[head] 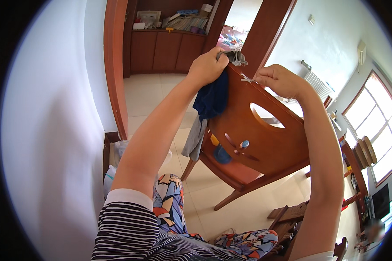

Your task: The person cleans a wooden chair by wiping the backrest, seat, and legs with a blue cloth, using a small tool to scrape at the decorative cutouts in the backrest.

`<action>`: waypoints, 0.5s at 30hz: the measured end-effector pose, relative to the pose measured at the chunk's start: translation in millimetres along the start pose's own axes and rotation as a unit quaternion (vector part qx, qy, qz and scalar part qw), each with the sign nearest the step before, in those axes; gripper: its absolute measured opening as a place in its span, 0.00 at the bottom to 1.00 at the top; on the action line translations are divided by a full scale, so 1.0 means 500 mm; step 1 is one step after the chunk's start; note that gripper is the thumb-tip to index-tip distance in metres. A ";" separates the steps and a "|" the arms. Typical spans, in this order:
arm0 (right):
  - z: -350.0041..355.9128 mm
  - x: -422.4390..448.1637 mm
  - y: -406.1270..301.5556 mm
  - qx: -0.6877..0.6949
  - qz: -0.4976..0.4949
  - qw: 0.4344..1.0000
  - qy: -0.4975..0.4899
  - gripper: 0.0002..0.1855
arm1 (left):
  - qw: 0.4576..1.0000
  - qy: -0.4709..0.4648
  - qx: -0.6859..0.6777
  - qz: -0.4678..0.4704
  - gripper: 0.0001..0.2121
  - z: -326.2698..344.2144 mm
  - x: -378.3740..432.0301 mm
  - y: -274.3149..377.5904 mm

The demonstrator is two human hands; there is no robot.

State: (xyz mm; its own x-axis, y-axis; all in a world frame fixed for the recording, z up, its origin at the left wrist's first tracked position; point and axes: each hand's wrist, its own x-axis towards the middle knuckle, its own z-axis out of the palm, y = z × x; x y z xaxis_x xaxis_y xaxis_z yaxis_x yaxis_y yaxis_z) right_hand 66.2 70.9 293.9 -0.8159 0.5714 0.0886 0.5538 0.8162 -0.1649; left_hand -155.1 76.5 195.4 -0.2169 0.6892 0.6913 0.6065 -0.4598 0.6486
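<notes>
A wooden chair (277,146) stands before me, the outer side of its backrest facing me. At the upper left corner of the backrest, my left hand (209,65) grips a bunched grey cloth (234,57). Below that hand, a dark blue cloth (213,98) hangs over the backrest's left edge, with a grey cloth piece (195,138) beneath it. My right hand (279,80) is at the top rail, its thumb and fingers pinched at the end of a white string (247,78), which looks knotted. The fingertips are partly hidden.
A blue object (222,154) and a yellow one lie on the chair seat. Plastic bags (110,176) sit by the wall at left. Carved wooden furniture (289,213) stands low at right. Behind are a cabinet (168,50) with books and a doorway. A person (374,230) appears blurred at far right.
</notes>
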 end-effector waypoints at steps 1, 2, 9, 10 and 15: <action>0.002 0.000 -0.002 -0.001 0.001 1.000 0.000 0.17 | 1.000 0.003 0.005 -0.002 0.19 0.001 -0.001 0.001; 0.005 0.000 -0.006 -0.018 -0.006 0.999 0.031 0.17 | 1.000 0.003 0.004 -0.001 0.19 0.001 0.001 0.001; 0.015 0.001 -0.028 -0.047 -0.007 0.995 0.088 0.15 | 1.000 0.015 0.007 -0.002 0.20 0.003 0.004 -0.005; 0.016 0.002 -0.025 -0.048 -0.008 0.995 0.089 0.15 | 1.000 0.012 0.009 -0.002 0.20 0.004 0.005 -0.004; 0.014 0.014 -0.036 -0.081 -0.027 0.992 0.088 0.14 | 1.000 0.017 0.011 0.009 0.18 0.001 0.005 -0.006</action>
State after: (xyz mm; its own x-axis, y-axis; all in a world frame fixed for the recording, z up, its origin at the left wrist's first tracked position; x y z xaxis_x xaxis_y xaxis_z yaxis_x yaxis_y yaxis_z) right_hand 49.3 59.5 290.4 -0.8114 0.5209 0.2650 0.5413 0.8408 0.0044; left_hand -157.1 80.1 195.0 -0.2316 0.6619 0.7129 0.6264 -0.4593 0.6299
